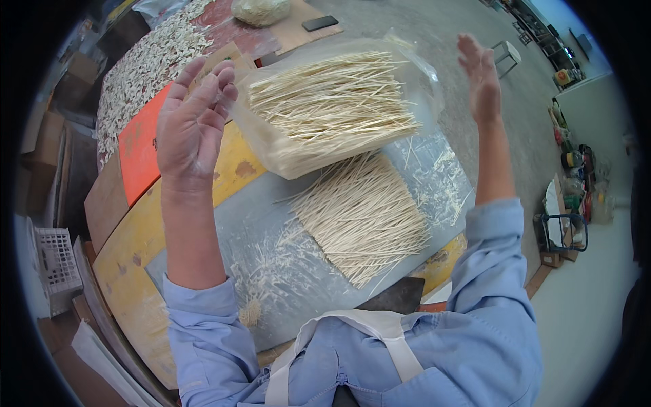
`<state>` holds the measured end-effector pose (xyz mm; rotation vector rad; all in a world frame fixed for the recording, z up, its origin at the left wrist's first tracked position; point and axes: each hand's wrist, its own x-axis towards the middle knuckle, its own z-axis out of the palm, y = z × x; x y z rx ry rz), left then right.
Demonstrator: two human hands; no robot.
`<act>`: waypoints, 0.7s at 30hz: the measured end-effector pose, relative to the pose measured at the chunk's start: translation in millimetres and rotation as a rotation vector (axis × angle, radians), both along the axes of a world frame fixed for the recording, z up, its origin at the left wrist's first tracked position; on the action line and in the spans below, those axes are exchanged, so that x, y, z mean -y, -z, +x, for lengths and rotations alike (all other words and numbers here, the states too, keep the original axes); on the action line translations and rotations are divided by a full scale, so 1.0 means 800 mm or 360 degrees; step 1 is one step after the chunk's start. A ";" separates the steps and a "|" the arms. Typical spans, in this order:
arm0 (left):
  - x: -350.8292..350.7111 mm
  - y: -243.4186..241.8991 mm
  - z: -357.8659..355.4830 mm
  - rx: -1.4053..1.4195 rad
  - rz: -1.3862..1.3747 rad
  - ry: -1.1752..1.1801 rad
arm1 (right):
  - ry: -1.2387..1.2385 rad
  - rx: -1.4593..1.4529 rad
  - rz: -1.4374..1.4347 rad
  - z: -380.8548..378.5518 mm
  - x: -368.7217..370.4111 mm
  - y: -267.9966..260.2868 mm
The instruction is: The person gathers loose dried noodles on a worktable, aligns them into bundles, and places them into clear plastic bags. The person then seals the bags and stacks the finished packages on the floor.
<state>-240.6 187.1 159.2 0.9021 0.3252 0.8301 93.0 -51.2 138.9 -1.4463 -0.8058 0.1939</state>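
A clear plastic bag [277,157] holds a thick bundle of pale dry noodle-like sticks [335,96], lying across the far part of a grey metal sheet [285,203]. My left hand [196,117] is raised at the bag's left end, palm up, its fingers curled and dusted white. The fingertips meet the edge of the plastic, but whether they grip it is unclear. My right hand [480,76] is lifted to the right of the bag, blurred, fingers extended and nothing in it. Nearer me, a flat stack of similar sticks [361,219] lies loose on the sheet, its far end under the bag.
Broken bits [264,254] litter the sheet, which rests on a worn yellow board [127,264]. An orange panel [145,147] stands left. Beyond are a table of pale flakes [147,76], a phone [320,23] and a filled bag [260,11]. A stool [507,53] stands right.
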 end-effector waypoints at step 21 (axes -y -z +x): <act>0.010 -0.006 0.004 -0.0032 0.0041 -0.0016 | 0.0383 0.0329 -0.0301 -0.042 -0.026 0.040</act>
